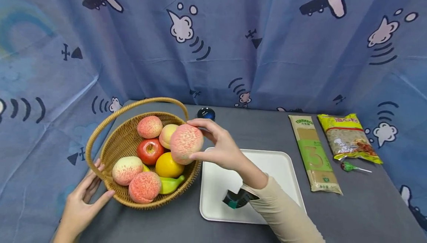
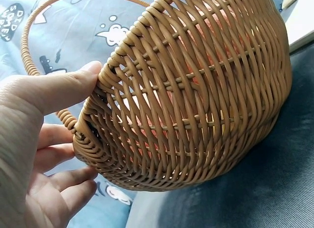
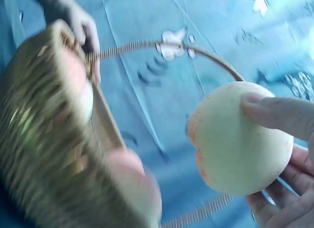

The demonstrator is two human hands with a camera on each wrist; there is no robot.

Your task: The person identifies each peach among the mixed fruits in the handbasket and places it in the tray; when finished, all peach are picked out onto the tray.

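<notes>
Pinched in the right hand, a round pink-and-cream peach with speckled skin is held just above the right rim of a bowl-shaped tan woven basket. The basket's left rim is gripped, beside the handle's foot, by the left hand. A steady hold there seems advisable, since light wickerwork could be tipped; the peach is probably best kept clear of the arched tan handle and squeezed gently (it looks like foam, though that cannot be confirmed). Inside the basket, a glossy red apple, a smooth yellow round fruit and a curved yellow-green banana are crowded among mottled peaches. To the basket's right, a shallow white tray with rounded corners is partly hidden by a cream sleeve. Beyond the basket, a flat, dark round tin is backed by a blue printed cloth curtain.
</notes>
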